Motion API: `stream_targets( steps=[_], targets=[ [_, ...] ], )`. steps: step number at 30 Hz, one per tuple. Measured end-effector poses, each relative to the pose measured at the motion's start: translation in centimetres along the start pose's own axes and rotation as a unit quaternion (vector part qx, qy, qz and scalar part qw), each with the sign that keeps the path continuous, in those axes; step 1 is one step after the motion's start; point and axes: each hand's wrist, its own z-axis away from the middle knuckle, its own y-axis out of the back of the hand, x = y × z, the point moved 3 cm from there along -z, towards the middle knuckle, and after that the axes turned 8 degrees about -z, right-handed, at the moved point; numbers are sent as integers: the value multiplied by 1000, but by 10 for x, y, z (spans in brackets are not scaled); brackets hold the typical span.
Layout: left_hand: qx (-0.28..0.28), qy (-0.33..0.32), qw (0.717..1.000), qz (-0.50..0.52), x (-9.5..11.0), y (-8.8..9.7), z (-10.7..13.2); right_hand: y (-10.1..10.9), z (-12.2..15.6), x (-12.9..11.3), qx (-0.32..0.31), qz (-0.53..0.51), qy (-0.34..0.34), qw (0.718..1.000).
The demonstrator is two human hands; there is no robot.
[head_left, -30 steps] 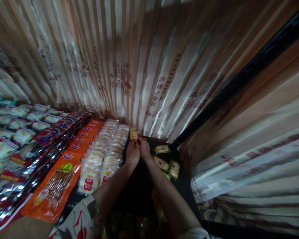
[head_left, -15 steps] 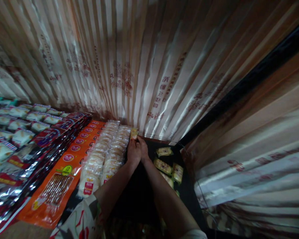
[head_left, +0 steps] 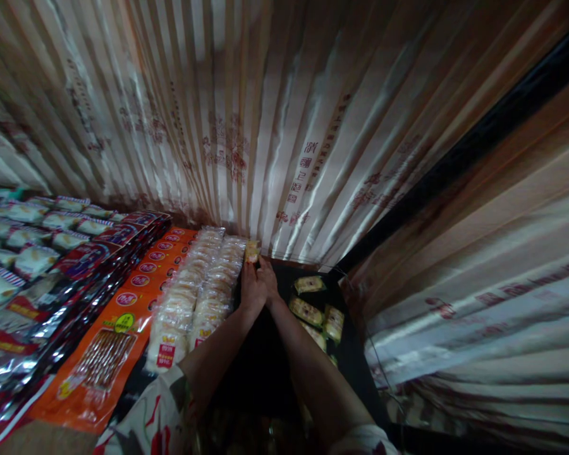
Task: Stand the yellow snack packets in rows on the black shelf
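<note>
Side by side at the back of the black surface (head_left: 260,373), both my hands reach to a small yellow wrapped snack packet (head_left: 251,250). My left hand (head_left: 253,292) and my right hand (head_left: 268,282) are close together, with their fingers closed at the packet's near end. The exact grip is dim and partly hidden. Just left of the packet run two rows of clear-wrapped white rice crackers (head_left: 213,284). To the right, several similar yellow packets lie loose, among them one long packet (head_left: 306,311) and one tilted packet (head_left: 334,323).
Orange snack bags (head_left: 107,354) overlap in a row left of the crackers. Beyond them are dark red, shiny bags (head_left: 33,341) and white packets (head_left: 35,259). A pleated printed curtain (head_left: 246,126) hangs behind, and a black pole (head_left: 455,170) slants up at the right.
My hands stay at the yellow packet, with little movement. The whole view has shifted slightly, so things appear a little further left.
</note>
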Motion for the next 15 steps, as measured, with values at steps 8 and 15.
stream_targets(
  steps=[8, 15],
  targets=[
    [-11, 24, 999, -33, 11, 4, 24, 49, 21, 0, 62, 42, 21, 997],
    [-70, 61, 995, -30, 16, 2, 53, 119, 47, 37, 21, 213, 8, 977]
  ],
)
